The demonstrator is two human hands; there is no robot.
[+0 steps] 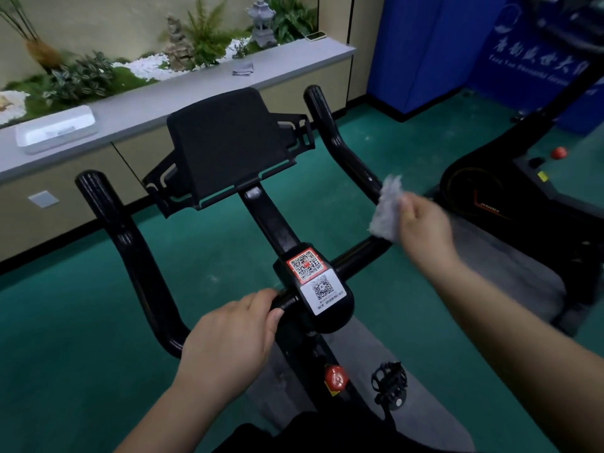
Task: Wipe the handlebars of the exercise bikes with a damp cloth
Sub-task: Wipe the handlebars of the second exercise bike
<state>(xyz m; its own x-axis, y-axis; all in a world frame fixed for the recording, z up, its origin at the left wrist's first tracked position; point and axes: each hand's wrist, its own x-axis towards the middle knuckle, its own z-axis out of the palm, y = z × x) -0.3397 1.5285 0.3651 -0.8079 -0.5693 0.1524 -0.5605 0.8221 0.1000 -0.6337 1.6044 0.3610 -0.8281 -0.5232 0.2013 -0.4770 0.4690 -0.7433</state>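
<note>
Left hand (228,335), lower centre of frame, fingers curled over the black handlebar (130,243) crossbar just left of the stem clamp (318,289), gripping it. Right hand (425,228), right of centre, blurred, fingers closed on a whitish cloth (387,207); the cloth sits against the right handlebar arm at its bend, covering part of it.

Handlebar fills the middle of the frame: left arm rises to a rounded end at centre left, right arm rises to an end at upper centre. The clamp carries two QR stickers (315,277), one with a red border, one white. A black tablet holder (225,142) stands above the stem, centre. Red knob (335,377) and a pedal (390,384) at lower centre.

Floor is green carpet (65,338), with a grey mat (376,361) under the bike. A second bike (510,194) stands at the right edge with its own red knob. Upper left: a grey ledge (137,106) over beige cabinets, with a white tray (55,129), a folded grey cloth (243,68), a phone (315,35), plants, white pebbles and a small stone pagoda (261,22). Blue panels (425,50) with white lettering at upper right.
</note>
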